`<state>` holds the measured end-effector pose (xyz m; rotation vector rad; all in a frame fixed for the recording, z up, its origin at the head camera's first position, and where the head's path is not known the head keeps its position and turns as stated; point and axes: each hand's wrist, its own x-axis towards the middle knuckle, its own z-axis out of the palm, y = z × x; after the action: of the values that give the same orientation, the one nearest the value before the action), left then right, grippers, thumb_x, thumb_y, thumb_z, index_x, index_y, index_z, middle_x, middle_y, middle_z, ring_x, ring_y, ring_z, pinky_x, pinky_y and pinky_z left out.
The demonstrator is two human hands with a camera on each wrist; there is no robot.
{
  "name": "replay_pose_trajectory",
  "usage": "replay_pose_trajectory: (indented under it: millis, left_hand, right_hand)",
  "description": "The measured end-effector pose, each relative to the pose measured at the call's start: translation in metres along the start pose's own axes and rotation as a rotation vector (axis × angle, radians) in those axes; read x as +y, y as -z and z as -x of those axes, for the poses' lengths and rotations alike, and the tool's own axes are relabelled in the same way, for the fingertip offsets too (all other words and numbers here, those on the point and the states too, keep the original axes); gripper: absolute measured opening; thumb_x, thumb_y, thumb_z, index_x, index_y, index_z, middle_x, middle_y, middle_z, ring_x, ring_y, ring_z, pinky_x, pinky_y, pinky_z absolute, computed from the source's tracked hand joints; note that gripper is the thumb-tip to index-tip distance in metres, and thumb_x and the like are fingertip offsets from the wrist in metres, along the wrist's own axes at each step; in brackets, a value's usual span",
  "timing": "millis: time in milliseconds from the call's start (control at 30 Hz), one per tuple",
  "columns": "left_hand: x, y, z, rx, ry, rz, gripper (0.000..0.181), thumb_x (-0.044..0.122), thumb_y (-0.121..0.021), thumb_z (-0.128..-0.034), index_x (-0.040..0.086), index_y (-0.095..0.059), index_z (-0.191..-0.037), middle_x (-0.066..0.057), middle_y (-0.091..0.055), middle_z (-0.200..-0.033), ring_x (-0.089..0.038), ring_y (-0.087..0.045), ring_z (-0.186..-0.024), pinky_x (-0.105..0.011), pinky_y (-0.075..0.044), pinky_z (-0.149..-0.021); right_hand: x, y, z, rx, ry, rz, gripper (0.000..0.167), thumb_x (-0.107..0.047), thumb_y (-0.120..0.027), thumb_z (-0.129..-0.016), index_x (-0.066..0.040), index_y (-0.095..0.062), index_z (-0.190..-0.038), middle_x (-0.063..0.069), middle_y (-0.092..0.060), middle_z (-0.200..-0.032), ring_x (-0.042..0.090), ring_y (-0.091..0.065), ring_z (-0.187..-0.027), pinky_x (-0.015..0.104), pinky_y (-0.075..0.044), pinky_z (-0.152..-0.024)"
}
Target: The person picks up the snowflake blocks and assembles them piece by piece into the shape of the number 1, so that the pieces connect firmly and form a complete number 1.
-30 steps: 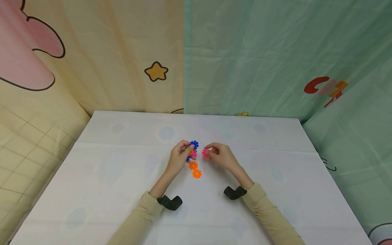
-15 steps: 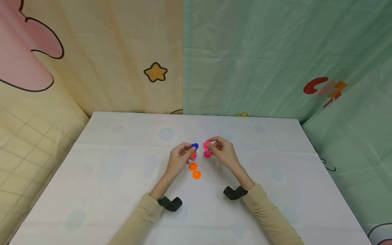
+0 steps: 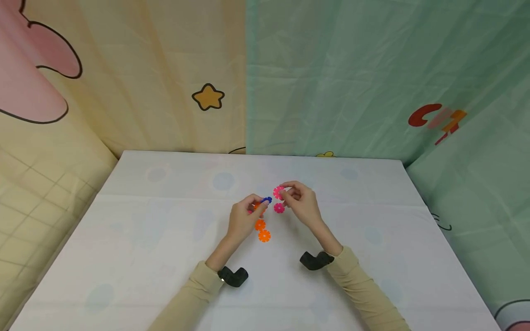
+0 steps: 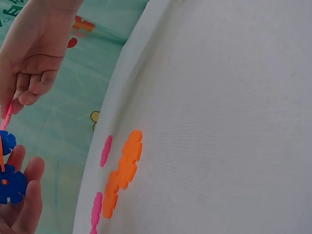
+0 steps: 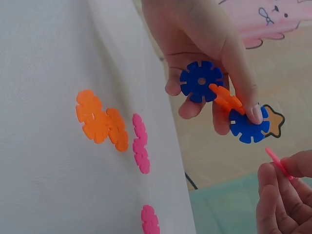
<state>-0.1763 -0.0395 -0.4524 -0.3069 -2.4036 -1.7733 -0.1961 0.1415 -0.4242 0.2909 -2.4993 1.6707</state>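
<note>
In the head view, my left hand (image 3: 242, 220) pinches a small chain of notched discs, its blue disc (image 3: 267, 200) showing at the fingertips. The right wrist view shows the chain as a blue disc (image 5: 201, 81), an orange disc (image 5: 225, 99) set crosswise, and another blue disc (image 5: 249, 127) under my thumb. My right hand (image 3: 304, 204) holds a pink disc (image 3: 278, 192) between thumb and fingers, just right of the chain and apart from it. On the table below lie two orange discs (image 3: 264, 236) touching each other and a separate pink disc (image 3: 279, 208).
Two more pink discs (image 5: 141, 144) lie end to end beside the orange ones, largely hidden by my left hand in the head view. A white cloth covers the table (image 3: 145, 257). Printed curtains (image 3: 331, 78) stand behind it and at both sides.
My right hand has moved up and away with its pink disc, uncovering the pink disc on the table. My left hand has turned its chain, so the blue disc now shows nearly edge-on.
</note>
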Motion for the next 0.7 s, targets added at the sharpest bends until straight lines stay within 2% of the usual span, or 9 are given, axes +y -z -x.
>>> replay_pose_trajectory:
  millis: [167,300,400,533,633,700]
  left_hand:
    - [0.003,-0.002,0.001,0.028,-0.037,-0.073,0.014,0.024,-0.067,-0.0909,0.010,-0.069,-0.091,-0.004,-0.067,-0.073,-0.020,-0.066,-0.059,-0.019,-0.042,-0.045]
    - [0.002,-0.003,0.001,0.037,-0.053,-0.092,0.015,0.026,-0.067,-0.0905,0.011,-0.069,-0.091,-0.003,-0.067,-0.071,-0.021,-0.066,-0.058,-0.019,-0.040,-0.044]
    - [0.001,-0.003,0.001,0.039,-0.060,-0.104,0.015,0.027,-0.068,-0.0901,0.012,-0.070,-0.091,-0.003,-0.067,-0.070,-0.017,-0.062,-0.055,-0.019,-0.040,-0.044]
    - [0.001,-0.003,0.001,0.043,-0.073,-0.124,0.014,0.026,-0.067,-0.0904,0.013,-0.070,-0.091,-0.002,-0.066,-0.068,-0.010,-0.055,-0.052,-0.019,-0.038,-0.043]
    - [0.001,-0.004,0.001,0.057,-0.093,-0.142,0.014,0.026,-0.067,-0.0907,0.012,-0.070,-0.090,-0.001,-0.065,-0.065,-0.009,-0.056,-0.052,-0.019,-0.038,-0.044]
    - [0.001,-0.004,0.002,0.071,-0.113,-0.155,0.014,0.025,-0.067,-0.0905,0.012,-0.069,-0.089,-0.001,-0.063,-0.063,-0.010,-0.058,-0.052,-0.019,-0.038,-0.044]
  right_hand:
    - [-0.002,-0.002,0.002,0.002,0.021,0.011,0.020,-0.015,-0.064,-0.092,-0.003,-0.066,-0.109,0.018,-0.065,-0.075,0.044,-0.061,-0.070,0.021,-0.050,-0.056]
    - [-0.003,-0.004,0.003,-0.007,0.033,0.014,0.020,-0.015,-0.064,-0.092,-0.003,-0.066,-0.108,0.017,-0.065,-0.073,0.043,-0.058,-0.067,0.020,-0.047,-0.054]
    - [-0.004,-0.005,0.004,-0.014,0.033,0.017,0.019,-0.014,-0.064,-0.092,-0.004,-0.067,-0.108,0.018,-0.064,-0.073,0.040,-0.058,-0.063,0.020,-0.047,-0.054]
    - [-0.007,-0.008,0.005,-0.001,0.033,0.032,0.020,-0.011,-0.065,-0.091,-0.001,-0.067,-0.108,0.022,-0.065,-0.074,0.027,-0.058,-0.057,0.019,-0.047,-0.054]
    - [-0.010,-0.010,0.006,0.028,0.050,0.039,0.020,-0.011,-0.067,-0.090,-0.001,-0.068,-0.106,0.019,-0.065,-0.072,0.017,-0.056,-0.054,0.018,-0.047,-0.053]
    - [-0.010,-0.012,0.006,0.044,0.066,0.038,0.018,-0.012,-0.068,-0.089,-0.002,-0.069,-0.104,0.017,-0.065,-0.070,0.016,-0.056,-0.053,0.018,-0.046,-0.052]
